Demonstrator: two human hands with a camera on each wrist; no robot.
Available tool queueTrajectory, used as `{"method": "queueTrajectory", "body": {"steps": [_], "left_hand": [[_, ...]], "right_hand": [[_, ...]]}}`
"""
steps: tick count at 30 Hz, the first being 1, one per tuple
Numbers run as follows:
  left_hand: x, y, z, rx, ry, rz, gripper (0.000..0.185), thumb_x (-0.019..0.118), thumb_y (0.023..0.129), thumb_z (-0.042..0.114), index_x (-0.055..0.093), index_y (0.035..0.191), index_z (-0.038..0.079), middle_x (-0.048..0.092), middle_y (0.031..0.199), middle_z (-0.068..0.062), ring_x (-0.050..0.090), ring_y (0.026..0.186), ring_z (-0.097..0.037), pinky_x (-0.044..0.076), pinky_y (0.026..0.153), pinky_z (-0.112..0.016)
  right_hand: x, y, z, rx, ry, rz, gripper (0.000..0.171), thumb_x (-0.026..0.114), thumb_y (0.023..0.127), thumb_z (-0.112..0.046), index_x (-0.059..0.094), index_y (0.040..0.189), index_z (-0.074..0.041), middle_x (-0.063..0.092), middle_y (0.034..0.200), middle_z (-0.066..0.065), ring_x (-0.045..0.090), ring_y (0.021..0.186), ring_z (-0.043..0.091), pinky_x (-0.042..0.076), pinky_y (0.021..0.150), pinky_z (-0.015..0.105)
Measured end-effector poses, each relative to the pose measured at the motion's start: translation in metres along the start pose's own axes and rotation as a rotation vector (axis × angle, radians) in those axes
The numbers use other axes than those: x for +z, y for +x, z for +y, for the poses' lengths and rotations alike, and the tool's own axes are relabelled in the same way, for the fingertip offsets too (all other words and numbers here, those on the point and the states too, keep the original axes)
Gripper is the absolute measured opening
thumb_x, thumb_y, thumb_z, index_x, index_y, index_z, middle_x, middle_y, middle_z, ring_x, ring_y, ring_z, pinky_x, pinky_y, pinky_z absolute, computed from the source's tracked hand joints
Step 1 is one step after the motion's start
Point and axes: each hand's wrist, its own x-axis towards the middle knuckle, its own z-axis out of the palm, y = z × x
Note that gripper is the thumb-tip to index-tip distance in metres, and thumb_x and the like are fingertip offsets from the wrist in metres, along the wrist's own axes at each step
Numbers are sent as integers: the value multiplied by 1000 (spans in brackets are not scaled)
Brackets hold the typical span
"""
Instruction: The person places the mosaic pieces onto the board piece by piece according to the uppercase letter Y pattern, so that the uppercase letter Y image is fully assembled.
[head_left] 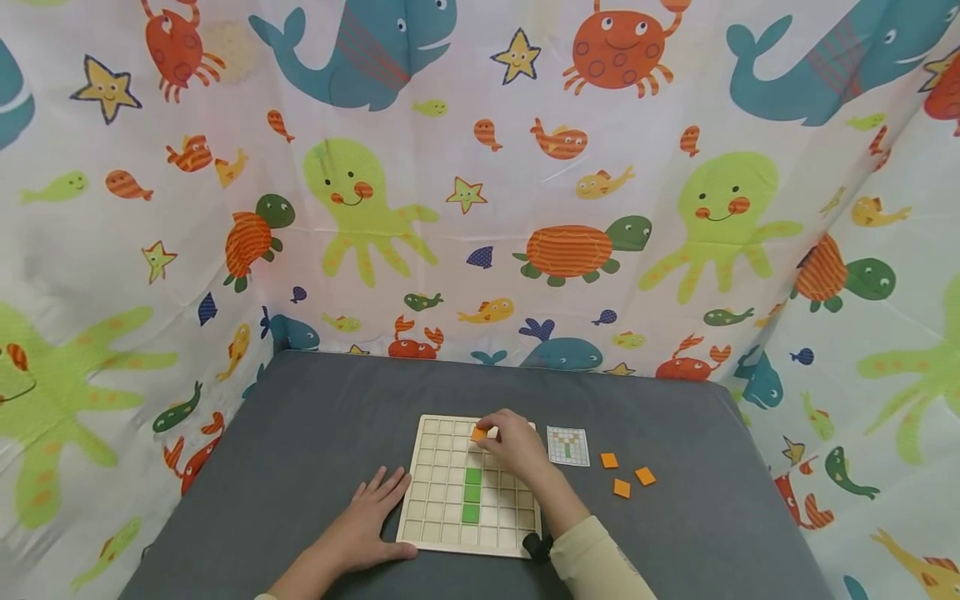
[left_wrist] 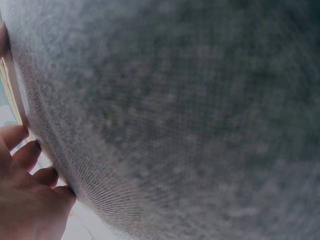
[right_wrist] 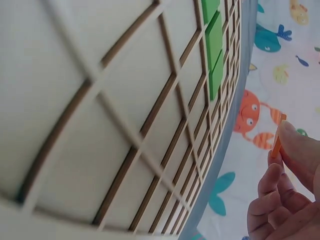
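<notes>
In the head view's lower centre, the right hand (head_left: 513, 446) pinches an orange tile (head_left: 478, 434) over the board (head_left: 435, 492); the left hand (head_left: 365, 521), fingers spread, touches its left edge. Placing seems underway; next calls for settling the tile flat inside one square.

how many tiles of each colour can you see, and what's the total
Green tiles: 3, all on the board
Orange tiles: 4, three on the grey surface, one pinched by the fingers of the right hand
Total: 7
</notes>
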Motion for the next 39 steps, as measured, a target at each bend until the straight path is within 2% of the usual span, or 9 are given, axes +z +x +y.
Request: {"method": "queueTrajectory", "body": {"steps": [9, 18, 29, 35, 39], "left_hand": [[0, 2, 3, -2, -9, -13, 115, 57, 63, 84, 22, 153, 20, 20, 159, -5, 9, 146, -38, 16, 109, -66], [-2, 1, 2, 20, -14, 24, 113, 56, 65, 83, 21, 153, 22, 20, 159, -3, 9, 147, -37, 16, 110, -65], [-3, 0, 0, 9, -17, 20, 115, 54, 63, 86, 23, 153, 20, 22, 158, -4, 10, 146, -39, 16, 109, -66], [-2, 0, 0, 12, -20, 5, 116, 54, 63, 85, 22, 153, 20, 21, 158, -5, 10, 146, -39, 17, 109, -66], [-2, -1, 1, 17, -34, 4, 114, 56, 64, 83, 22, 153, 20, 21, 158, -5, 9, 146, -39, 16, 109, -66]], "right_hand": [[10, 15, -14, 13, 20, -65, 23, 69, 87, -25, 71, 109, -18, 63, 107, 0, 51, 71, 9, 44, 57, 23], [19, 31, -27, 49, 29, -91, 23, 70, 87, -25, 71, 108, -18, 63, 106, 1, 55, 79, 12, 48, 65, 27], [40, 45, -37, 104, -20, -127, 22, 74, 83, -25, 73, 104, -18, 66, 102, -2, 60, 90, 15, 51, 74, 34], [46, 44, -37, 133, -48, -155, 23, 75, 82, -24, 73, 103, -16, 68, 94, -2, 60, 85, 15, 50, 71, 34], [51, 43, -35, 144, -111, -154, 22, 76, 81, -24, 74, 102, -18, 65, 90, -4, 56, 79, 13, 48, 66, 32]]}}
